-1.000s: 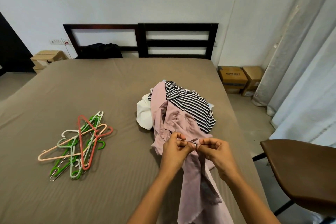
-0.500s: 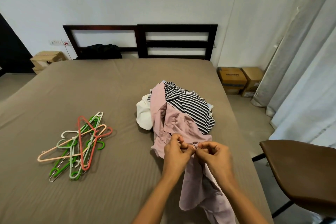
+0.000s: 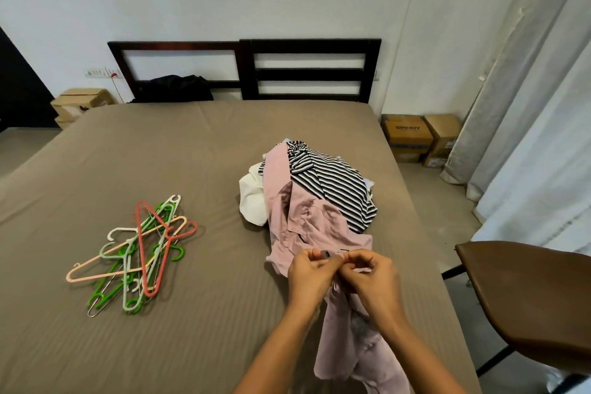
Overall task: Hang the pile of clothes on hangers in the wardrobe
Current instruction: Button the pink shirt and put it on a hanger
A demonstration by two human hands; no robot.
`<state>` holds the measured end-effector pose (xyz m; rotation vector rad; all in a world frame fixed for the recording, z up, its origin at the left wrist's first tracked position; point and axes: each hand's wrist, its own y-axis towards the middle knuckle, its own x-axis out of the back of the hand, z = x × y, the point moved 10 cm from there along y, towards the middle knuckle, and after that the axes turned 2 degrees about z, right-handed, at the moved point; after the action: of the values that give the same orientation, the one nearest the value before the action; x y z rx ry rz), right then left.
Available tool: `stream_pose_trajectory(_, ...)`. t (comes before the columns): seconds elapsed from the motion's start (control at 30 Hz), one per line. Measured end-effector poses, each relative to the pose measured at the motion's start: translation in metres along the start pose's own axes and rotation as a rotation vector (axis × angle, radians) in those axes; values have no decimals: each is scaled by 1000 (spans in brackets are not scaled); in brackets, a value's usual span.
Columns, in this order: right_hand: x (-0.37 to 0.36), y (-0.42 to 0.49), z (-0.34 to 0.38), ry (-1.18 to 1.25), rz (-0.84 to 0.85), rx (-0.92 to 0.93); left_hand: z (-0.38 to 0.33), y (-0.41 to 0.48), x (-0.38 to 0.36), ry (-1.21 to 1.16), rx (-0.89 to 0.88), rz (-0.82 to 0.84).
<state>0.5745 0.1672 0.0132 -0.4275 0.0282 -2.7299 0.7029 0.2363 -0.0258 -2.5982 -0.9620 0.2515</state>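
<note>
A pile of clothes lies on the right half of the bed (image 3: 192,144): a black-and-white striped top (image 3: 332,182), a white garment (image 3: 252,201) and a pink shirt (image 3: 307,221) that trails toward me. My left hand (image 3: 311,278) and my right hand (image 3: 372,281) meet over the pink shirt's near edge, both pinching the fabric with curled fingers. A heap of plastic hangers (image 3: 140,249) in green, red, peach and white lies on the bed's left half. The wardrobe is out of view.
A dark headboard (image 3: 310,67) stands at the far end with a black item (image 3: 179,88) by it. Cardboard boxes (image 3: 419,137) sit on the floor at the right, one more (image 3: 83,102) at the left. A brown chair (image 3: 531,291) stands near right, curtains (image 3: 543,89) behind.
Both hands have drawn slightly nearer to me with the pink shirt, and its hanging part has bunched and shifted. The hangers and the other clothes lie as before.
</note>
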Motion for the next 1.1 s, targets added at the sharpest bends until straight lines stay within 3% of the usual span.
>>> stream_pose_trajectory(0.3,-5,-13,4,-176,-71,70,31,-13,-15,-555,317,31)
stream_pose_trajectory(0.83,-8,-18,3,-166,-23,116,34,-27,-27,-639,443,126)
stream_pose_trajectory(1.1,-14,-18,-4,-61,52,52,46,-18,-22,-686,410,47)
